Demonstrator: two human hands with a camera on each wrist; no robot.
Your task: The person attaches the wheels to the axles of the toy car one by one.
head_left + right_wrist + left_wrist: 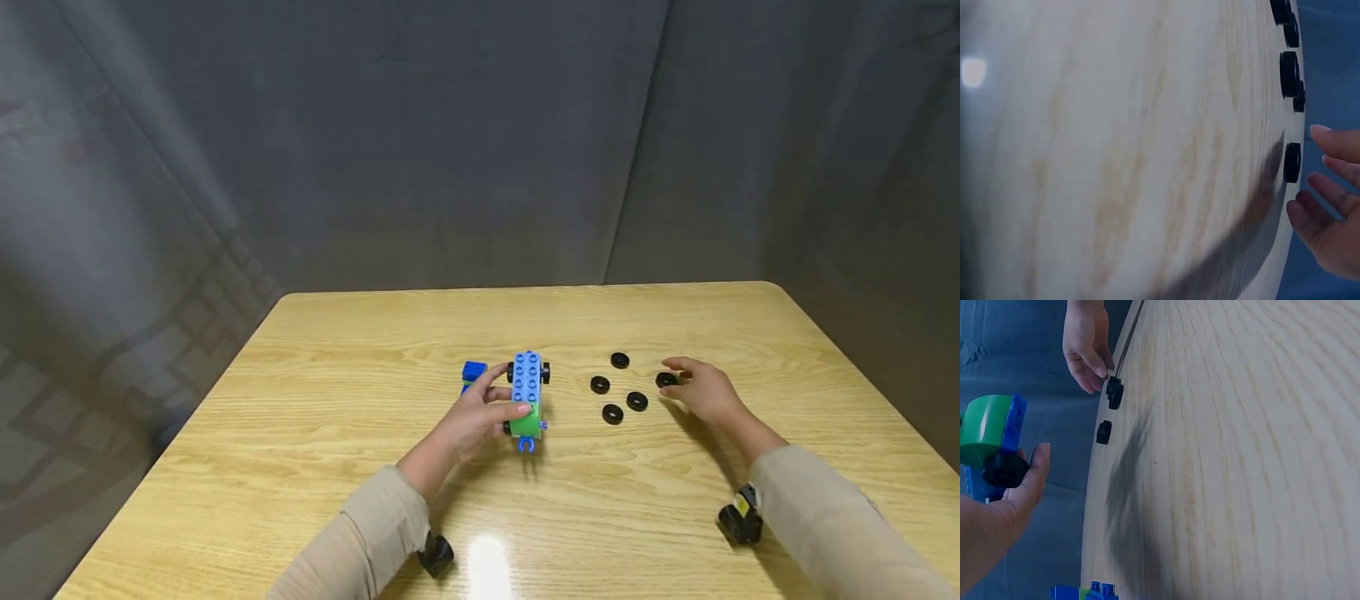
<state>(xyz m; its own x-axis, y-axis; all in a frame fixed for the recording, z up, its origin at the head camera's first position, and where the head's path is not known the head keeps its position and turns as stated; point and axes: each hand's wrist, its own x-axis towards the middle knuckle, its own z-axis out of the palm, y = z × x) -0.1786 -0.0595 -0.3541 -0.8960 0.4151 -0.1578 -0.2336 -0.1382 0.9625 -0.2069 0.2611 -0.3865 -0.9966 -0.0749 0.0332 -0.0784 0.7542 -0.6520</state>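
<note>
Your left hand grips the blue-and-green toy vehicle and holds it raised off the table, the thumb laid over its top where blue meets green, the fingers bent round its left side; your right hand is spread, thumb and fingers parted about the outermost black ring, which lies on the table; whether any fingertip touches that ring you cannot tell, since the head view overlaps them and the right wrist view, which cuts your hand off at its edge, shows the ring between thumb and fingers without settling the contact.

Much of the vehicle's left side is hidden behind your fingers (two black wheels peep out there, only in part); on its right side a third wheel shows at the far end and a short blue peg at the near end, with a blue hook pointing towards you; the underside is out of sight in the head view, and the left wrist view crops the body at its left edge.

Four more rings lie flat between the vehicle and your right hand, near one another; seen edge-on in the wrist views, they overlap and are hard to count; a small blue block piece sits beyond your left hand, partly covered by it, and is cut off at the bottom of the left wrist view.
</note>
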